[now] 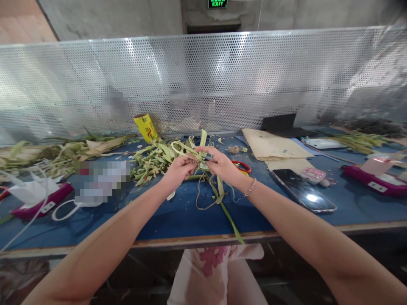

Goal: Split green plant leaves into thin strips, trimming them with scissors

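Observation:
Over the middle of the blue table, my left hand (182, 170) is closed on a bundle of pale green leaf strips (186, 148). Close beside it on the right, my right hand (219, 163) has its fingers bent around the same bundle, and a small dark object shows between thumb and fingers, too small to name. Strips and a thin looped string (197, 199) hang below the hands. One long green leaf (233, 224) reaches down over the table's front edge. Behind my right wrist lie scissors with red handles (243, 165), partly hidden.
A pile of green stems (148, 163) lies left of my hands, with a yellow can (146, 127) behind it. At right are a phone (302, 190), brown paper (273, 146) and a purple power strip (375, 180). A perforated metal screen (222, 84) stands behind.

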Tool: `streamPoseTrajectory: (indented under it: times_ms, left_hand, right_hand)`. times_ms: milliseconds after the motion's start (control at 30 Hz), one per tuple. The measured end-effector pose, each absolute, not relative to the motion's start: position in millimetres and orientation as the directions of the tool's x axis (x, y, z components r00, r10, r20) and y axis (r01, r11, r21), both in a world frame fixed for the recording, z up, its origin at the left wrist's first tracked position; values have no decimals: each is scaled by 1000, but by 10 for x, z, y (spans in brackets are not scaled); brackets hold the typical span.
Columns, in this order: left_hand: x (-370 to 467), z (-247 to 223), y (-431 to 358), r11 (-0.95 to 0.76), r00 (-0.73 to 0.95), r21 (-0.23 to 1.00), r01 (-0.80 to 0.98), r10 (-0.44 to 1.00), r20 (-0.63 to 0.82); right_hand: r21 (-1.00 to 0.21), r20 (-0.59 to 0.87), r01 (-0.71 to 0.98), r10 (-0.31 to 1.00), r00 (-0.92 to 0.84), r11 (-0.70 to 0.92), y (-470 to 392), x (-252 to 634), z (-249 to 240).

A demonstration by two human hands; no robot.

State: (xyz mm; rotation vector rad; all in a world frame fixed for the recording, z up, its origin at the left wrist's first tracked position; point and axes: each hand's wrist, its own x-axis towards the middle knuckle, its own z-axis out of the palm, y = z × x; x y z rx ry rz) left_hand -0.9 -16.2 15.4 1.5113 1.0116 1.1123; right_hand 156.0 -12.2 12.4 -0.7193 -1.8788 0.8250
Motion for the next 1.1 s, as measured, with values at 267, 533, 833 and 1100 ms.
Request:
streamPoseTrajectory:
  times_ms: [267,533,833,1100]
  left_hand:
    - [-20,86,-129,-338,243,926,168,925,293]
    - [-22,86,-172,-358,233,926,118,917,325]
    - [-43,181,-172,-447,310,817,363,885,347]
    - [-53,142,-173,-529,348,674,516,848,400]
  right_hand:
    - [-814,485,60,734,-476,578,-155,1561,118]
    - [-660,635,187,674,-377,728,-73,1577,83]
    - [-2,712,569,401,-577,823,-74,1775,155]
    - [95,550,505,377,-745,858,-76,1723,127]
